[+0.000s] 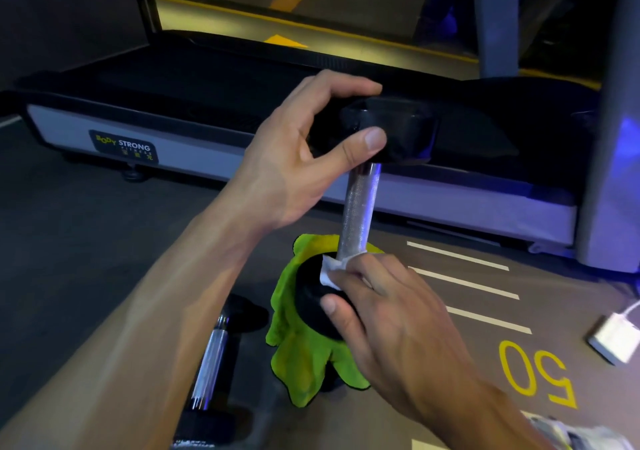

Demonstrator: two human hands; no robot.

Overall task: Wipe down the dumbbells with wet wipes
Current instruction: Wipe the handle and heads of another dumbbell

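A dumbbell (360, 207) was held nearly upright above a green cloth (304, 363) on the floor, its upper black head gripped by the left hand (294, 158). A white wet wipe (329, 271) was pinched by the right hand (391, 318) against the handle's base at the lower head. A second dumbbell (211, 356) lay on the floor just left of the cloth.

Both forearms are bare, with no sleeves. The left hand (294, 158) and right hand (391, 321) are gloveless. Short, plain nails tip the fingers.

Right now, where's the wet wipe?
In the head view, the wet wipe sits low centre, pinched by the right hand against the upright dumbbell, where handle meets lower head, above the green cloth.
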